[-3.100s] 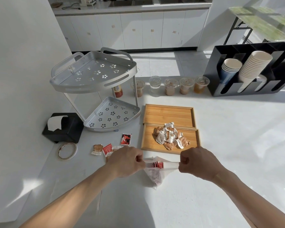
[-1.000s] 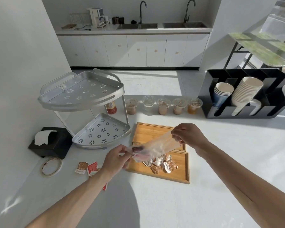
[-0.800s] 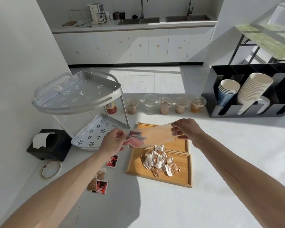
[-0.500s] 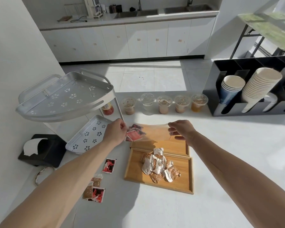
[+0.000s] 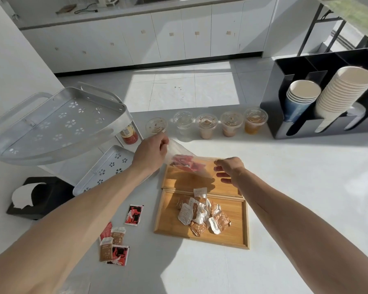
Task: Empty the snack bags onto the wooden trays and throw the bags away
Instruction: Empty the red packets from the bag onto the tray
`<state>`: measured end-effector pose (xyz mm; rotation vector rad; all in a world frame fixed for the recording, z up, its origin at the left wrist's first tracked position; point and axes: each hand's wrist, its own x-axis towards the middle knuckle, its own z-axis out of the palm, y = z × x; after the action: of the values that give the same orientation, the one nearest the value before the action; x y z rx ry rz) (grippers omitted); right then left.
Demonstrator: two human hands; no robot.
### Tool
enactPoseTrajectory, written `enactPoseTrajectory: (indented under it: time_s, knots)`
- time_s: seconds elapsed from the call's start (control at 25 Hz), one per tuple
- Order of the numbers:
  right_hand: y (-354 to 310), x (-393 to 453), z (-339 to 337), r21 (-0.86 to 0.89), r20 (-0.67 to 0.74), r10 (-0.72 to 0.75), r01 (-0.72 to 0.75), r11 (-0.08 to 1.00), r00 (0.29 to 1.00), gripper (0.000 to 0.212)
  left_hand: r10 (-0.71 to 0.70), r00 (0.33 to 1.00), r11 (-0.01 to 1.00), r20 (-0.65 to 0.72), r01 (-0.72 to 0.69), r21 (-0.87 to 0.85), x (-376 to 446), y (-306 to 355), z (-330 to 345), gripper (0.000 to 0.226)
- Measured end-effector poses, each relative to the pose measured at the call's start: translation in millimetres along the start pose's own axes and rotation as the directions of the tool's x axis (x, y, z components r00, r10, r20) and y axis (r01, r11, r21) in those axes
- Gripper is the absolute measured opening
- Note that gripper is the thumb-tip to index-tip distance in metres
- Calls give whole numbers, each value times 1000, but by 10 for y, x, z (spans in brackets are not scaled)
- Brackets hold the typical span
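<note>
A clear plastic snack bag (image 5: 189, 163) with red packets inside hangs tilted over the far wooden tray (image 5: 179, 182). My left hand (image 5: 151, 152) pinches its raised end at the left. My right hand (image 5: 229, 169) holds the lower, open end just above the tray's right part. The red packets sit in the bag's middle, above the tray. The near wooden tray (image 5: 234, 234) holds a pile of white and brown wrapped snacks (image 5: 202, 213).
Several loose red and brown packets (image 5: 115, 246) lie on the white table left of the near tray. A silver two-tier rack (image 5: 57, 126) stands at the left, a black tissue box (image 5: 36, 197) below it. Lidded drink cups (image 5: 206, 126) line the back; a black cup holder (image 5: 327, 102) stands at the right.
Both hands lifted the bag from the near table edge and carried it over the far tray. The left end has risen and the right end dropped; the packets slid toward the middle.
</note>
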<state>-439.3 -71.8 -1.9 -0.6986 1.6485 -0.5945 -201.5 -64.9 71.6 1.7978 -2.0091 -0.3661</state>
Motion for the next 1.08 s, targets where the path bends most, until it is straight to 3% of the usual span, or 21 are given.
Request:
enactPoseTrajectory:
  time_s: [0.28, 0.48, 0.68, 1.08]
  knots:
    - [68, -42, -74, 73, 22, 22, -23, 997, 1000, 13, 105, 994, 994, 13, -106, 22, 122, 270, -58, 14]
    - [-11, -101, -186, 104, -19, 14, -12, 995, 1000, 17, 116, 993, 989, -6, -116, -91, 156, 421, -46, 15]
    - [-53, -178, -388, 97, -3, 31, -31, 995, 999, 18, 109, 994, 990, -22, -111, -86, 185, 447, -23, 17]
    - [-38, -255, 123, 110, 119, 67, -80, 991, 991, 17, 75, 996, 997, -51, -73, 36, 156, 219, -319, 18]
